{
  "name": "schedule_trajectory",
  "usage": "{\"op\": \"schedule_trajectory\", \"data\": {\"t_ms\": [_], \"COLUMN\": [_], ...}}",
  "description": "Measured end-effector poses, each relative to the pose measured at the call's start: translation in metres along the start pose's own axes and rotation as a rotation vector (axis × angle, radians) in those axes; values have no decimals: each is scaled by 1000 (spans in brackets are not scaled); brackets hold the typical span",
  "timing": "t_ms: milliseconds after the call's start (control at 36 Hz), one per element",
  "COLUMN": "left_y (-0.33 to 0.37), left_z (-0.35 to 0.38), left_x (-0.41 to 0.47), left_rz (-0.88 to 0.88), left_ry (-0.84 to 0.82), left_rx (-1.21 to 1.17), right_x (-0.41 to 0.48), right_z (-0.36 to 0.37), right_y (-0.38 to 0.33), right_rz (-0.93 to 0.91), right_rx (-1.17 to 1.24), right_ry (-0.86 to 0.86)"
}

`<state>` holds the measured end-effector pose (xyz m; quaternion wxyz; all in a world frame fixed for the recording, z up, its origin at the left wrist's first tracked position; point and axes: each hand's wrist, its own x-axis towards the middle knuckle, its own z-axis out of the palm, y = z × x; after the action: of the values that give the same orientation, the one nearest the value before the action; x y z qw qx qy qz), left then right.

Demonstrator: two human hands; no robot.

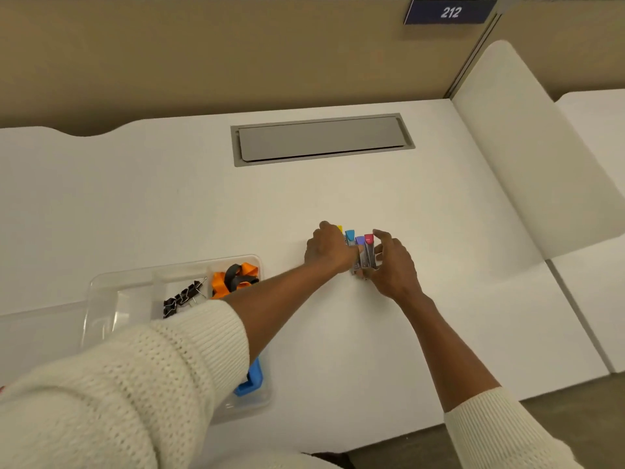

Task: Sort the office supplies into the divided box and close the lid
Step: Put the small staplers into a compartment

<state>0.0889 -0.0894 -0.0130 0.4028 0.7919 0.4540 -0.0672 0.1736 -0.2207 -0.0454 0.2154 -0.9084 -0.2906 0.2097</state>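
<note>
My cream sleeves (128, 384) fill the near edge of the view as I lean over the white desk (338, 333). The clear divided box (101, 299) sits on the desk to the left of my left forearm, partly hidden under that sleeve. A blue item (252, 380) shows at the box's near right corner. Black binder clips (181, 297) lie in a middle compartment, and orange and black straps (235, 277) fill the far right compartment beside them. I cannot make out the lid for certain.

Well to the right of the box and a little farther out, both hands meet around a small cluster of lead tubes (362, 253) with yellow, blue, purple and red caps, standing or leaning together on the desk. My left hand (329, 248) curls against the cluster's left side. My right hand (394, 265) cups the right side, fingers spread and bent around the tubes. Neither hand has lifted them.

Beyond the hands, a grey cable hatch (321, 140) lies flush in the desk. Behind it rises a tan partition (203, 52) carrying a blue plate (449, 11) marked 212.
</note>
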Motion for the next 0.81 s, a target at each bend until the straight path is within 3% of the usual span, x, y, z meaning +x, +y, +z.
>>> {"op": "schedule_trajectory", "data": {"t_ms": [167, 528, 806], "left_y": [8, 10, -14], "left_z": [8, 25, 5], "left_x": [9, -1, -11], "left_rz": [20, 63, 69], "left_ry": [10, 83, 47], "left_rx": [91, 204, 1], "right_x": [16, 13, 7], "right_z": [-7, -2, 2], "right_y": [10, 1, -5], "right_rz": [11, 58, 310], "right_rx": [9, -63, 192], "right_ry": [-33, 127, 114]}}
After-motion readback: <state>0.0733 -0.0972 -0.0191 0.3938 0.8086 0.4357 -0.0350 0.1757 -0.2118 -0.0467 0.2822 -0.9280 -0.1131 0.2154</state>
